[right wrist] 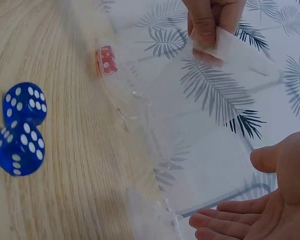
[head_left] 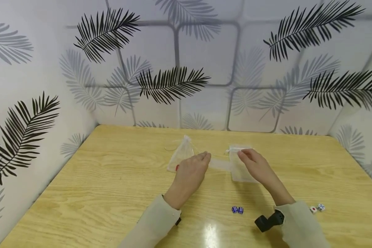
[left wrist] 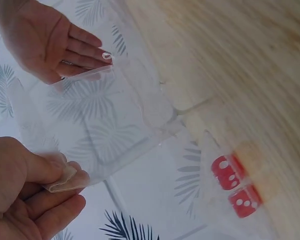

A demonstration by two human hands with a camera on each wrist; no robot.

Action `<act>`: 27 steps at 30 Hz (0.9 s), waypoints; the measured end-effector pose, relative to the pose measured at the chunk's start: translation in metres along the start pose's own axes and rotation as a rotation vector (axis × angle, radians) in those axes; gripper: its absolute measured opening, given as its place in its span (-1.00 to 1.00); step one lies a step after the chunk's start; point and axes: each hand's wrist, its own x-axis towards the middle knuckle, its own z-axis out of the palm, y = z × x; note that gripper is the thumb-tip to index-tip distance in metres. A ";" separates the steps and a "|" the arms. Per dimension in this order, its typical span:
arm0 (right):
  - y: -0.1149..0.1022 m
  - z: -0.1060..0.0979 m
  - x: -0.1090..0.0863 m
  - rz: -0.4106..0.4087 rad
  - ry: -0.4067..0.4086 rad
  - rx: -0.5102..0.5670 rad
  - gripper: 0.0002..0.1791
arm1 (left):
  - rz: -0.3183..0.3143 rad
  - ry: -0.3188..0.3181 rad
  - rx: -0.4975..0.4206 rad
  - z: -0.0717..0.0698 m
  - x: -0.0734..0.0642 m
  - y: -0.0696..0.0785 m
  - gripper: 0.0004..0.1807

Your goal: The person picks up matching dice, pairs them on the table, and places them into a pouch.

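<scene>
At the left hand, grip clamped on gauze: thumb and fingers pinched round a folded, doubled hem. Gauze thin, white and see-through, drawn out in the air toward the right hand, with leaf patterns visible through the weave. At the right hand, grip apart: palm bare, fingers long and nearly straight, thumb well away from them, just beside the gauze; contact impossible to tell.

Near the far edge of the table, partly behind the left hand in the head view, a gathered bag of the same sheer stuff: puckered peak, wide base, fine loose cord. Inside, low down, red dice, translucent, round-cornered, white-pipped. Farther toward the right edge, partly behind the right hand, an oblong bag, pale and filmy, with a banded top and a small cord loop at one corner; join with the gauze impossible to tell.

Farther from the far edge, between the forearms, two blue dice, glossy, white-pipped, touching. Toward the right edge, beside the sleeve, two white dice. Table of yellowish wood, grain streaked, finish shiny.
</scene>
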 end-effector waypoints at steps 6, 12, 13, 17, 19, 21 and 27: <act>-0.004 0.001 -0.001 0.033 -0.031 0.074 -0.31 | -0.012 0.032 -0.018 -0.006 0.002 -0.001 -0.70; -0.008 0.005 -0.003 0.063 -0.102 0.215 -0.27 | -0.026 0.075 -0.004 -0.012 0.002 0.000 -0.67; -0.008 0.005 -0.003 0.062 -0.116 0.237 -0.26 | -0.028 0.089 -0.006 -0.013 0.002 0.000 -0.67; -0.009 0.004 -0.003 0.078 -0.185 0.377 -0.27 | -0.023 0.159 -0.017 -0.014 0.003 0.001 -0.65; -0.010 0.003 -0.003 0.081 -0.217 0.454 -0.27 | -0.010 0.197 -0.023 -0.014 0.002 0.002 -0.66; -0.013 0.002 -0.003 0.084 -0.226 0.500 -0.26 | 0.009 0.222 -0.030 -0.013 0.002 0.003 -0.67; -0.019 -0.004 -0.004 0.082 -0.135 0.440 -0.22 | 0.077 0.206 -0.049 -0.015 0.002 0.006 -0.69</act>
